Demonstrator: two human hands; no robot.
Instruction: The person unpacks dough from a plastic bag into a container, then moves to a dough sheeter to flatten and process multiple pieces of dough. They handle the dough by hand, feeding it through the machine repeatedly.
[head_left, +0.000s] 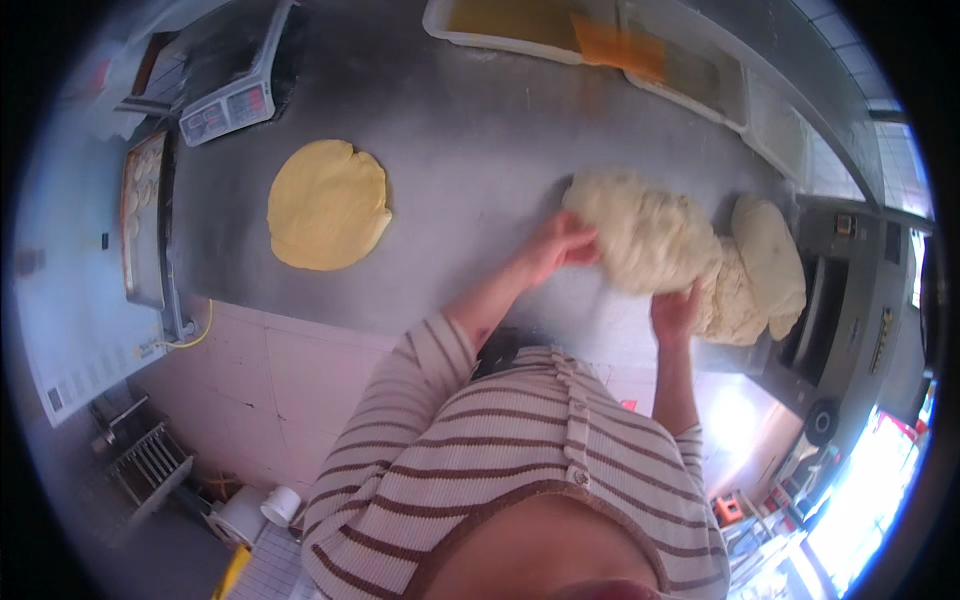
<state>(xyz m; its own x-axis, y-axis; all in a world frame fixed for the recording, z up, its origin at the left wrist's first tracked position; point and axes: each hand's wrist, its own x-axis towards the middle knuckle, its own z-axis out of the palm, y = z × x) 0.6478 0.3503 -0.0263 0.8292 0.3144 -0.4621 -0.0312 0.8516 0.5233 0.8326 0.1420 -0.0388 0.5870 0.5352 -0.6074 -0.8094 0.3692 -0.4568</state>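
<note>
A large, pale, lumpy piece of dough (649, 232) is held between my hands over the steel worktable (450, 172), slightly blurred. My left hand (562, 247) grips its left edge, fingers partly under it. My right hand (676, 307) is at its lower right edge, with part of the fingers hidden by the dough. Just right of it lies more rough dough (735, 300), and a smoother folded dough piece (769, 259) lies against that one. A flat, round, yellowish dough (328, 206) rests on the left part of the table, away from both hands.
A digital scale (229, 112) stands at the table's back left. White plastic tubs (510, 34) line the back edge, with an orange piece (619, 49) across two rims. Left of the table is a tray of small dough pieces (146, 217). Dark machinery (847, 300) borders the right end.
</note>
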